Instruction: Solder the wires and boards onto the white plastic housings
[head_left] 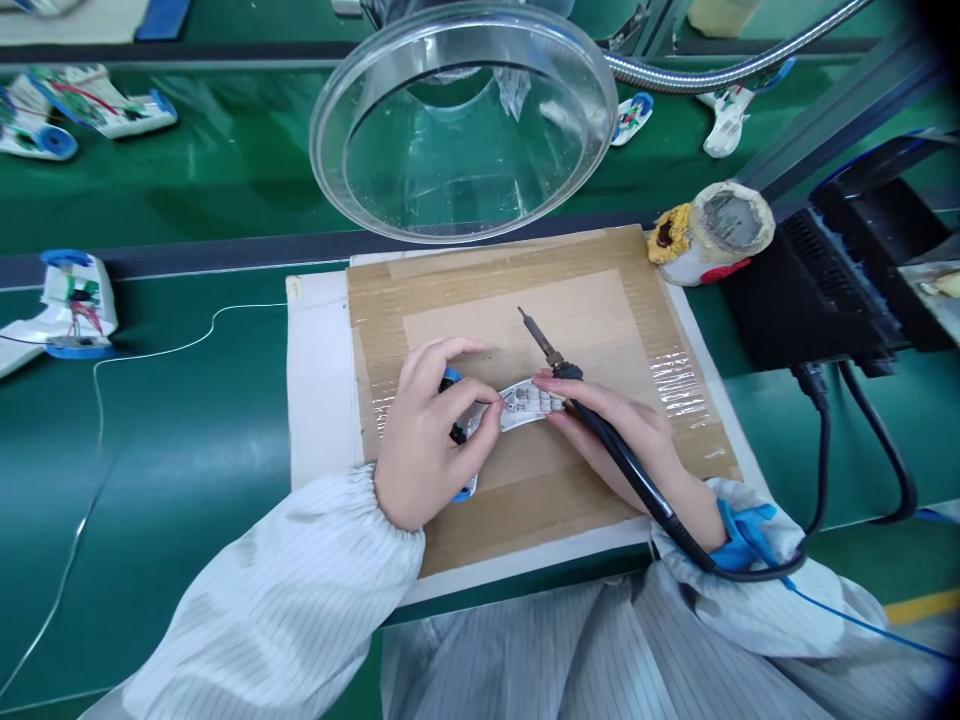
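A white plastic housing half (521,405) with blue end parts lies over the cardboard, partly covered by my hands. My left hand (442,430) bends over its left part, thumb and index finger pinched on a thin dark wire (495,401) at the housing. In my right hand (622,430) rests a soldering iron (607,435), its bare tip pointing up and away to the left, clear of the housing. The thumb and fingers of that hand also touch the housing's right end. Around my right wrist is a blue strap (750,535).
Under the work lies a cardboard sheet (525,290). A round magnifier lens (465,120) hangs above its far edge. At the right stand a round pot (731,230), a yellow sponge (670,235) and a black soldering station (817,290). Solder wire (180,347) trails left, near another housing (79,300).
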